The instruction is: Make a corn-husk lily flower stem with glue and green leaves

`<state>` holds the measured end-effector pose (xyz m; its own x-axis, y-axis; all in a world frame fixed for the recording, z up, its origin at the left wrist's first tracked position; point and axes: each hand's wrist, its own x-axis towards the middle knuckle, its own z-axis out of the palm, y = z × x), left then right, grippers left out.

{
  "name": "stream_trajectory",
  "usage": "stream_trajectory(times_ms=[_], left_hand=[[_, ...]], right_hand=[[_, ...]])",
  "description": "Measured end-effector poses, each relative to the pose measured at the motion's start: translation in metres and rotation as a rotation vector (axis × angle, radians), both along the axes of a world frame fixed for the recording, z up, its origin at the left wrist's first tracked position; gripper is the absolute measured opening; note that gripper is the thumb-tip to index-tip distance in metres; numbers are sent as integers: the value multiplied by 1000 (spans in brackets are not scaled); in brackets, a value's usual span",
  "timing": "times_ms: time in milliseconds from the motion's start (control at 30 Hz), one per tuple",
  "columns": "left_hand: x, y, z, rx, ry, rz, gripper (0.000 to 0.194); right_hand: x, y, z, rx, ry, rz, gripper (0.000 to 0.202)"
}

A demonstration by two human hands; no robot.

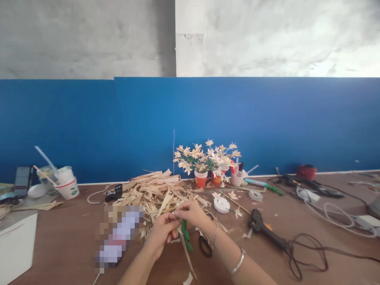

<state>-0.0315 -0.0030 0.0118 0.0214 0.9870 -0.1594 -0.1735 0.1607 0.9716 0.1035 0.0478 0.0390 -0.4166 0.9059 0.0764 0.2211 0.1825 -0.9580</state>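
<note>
Over the front of a heap of pale dried husk strips [166, 194], my left hand [162, 233] and my right hand [191, 213] meet with their fingertips pinched together. What they pinch is small and mostly hidden by the fingers. Just below them shows a green leafy piece [185, 235], and a long pale strip [187, 255] runs down toward the table's near edge. Black-handled scissors [204, 245] lie beneath my right wrist. Behind the hands, pale star-shaped flowers [208, 156] with green stems stand in red paper cups [201, 180].
A black glue gun [267, 229] with a looping cord lies on the right. White tape rolls [221, 205], loose flowers and a green-tipped stick [264, 185] are near the cups. At left are a paper cup [67, 189], a phone [23, 181] and a pixelated object [118, 237].
</note>
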Motion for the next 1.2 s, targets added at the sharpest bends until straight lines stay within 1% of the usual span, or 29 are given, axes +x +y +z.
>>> stream_trajectory(times_ms=[133,300,433,500,567,667,867,967,1033,1133,1200], left_hand=[[1,2,0,2,-60,3,26],[2,1,1,-12,-101,-33,28],[3,-1,1,-21,-83,-28,28],[5,-3,1,-15,-45,-16,25],[7,-4,1,-3,8,-8,22],[11,-4,0,10,90,9,20],[13,-3,0,-1,176,105,24],[12,-5,2,-6,215,74,25],[10,-6,4,3,220,48,26],[7,-8,5,4,168,23,29],[6,-9,5,0,117,2,28]], right_hand=[[11,5,-1,-85,2,34,13],[17,1,-6,-112,57,15,17],[16,-8,-12,-146,117,2,24],[16,-11,-15,-156,138,-8,23],[16,-13,-16,-140,120,-28,17],[14,-12,-17,-67,59,-67,8],[12,-11,-20,6,33,-117,4],[11,-13,-21,32,9,-144,5],[12,-14,-21,36,-7,-143,9],[14,-15,-20,23,-26,-94,18],[15,-16,-18,15,-46,-72,17]])
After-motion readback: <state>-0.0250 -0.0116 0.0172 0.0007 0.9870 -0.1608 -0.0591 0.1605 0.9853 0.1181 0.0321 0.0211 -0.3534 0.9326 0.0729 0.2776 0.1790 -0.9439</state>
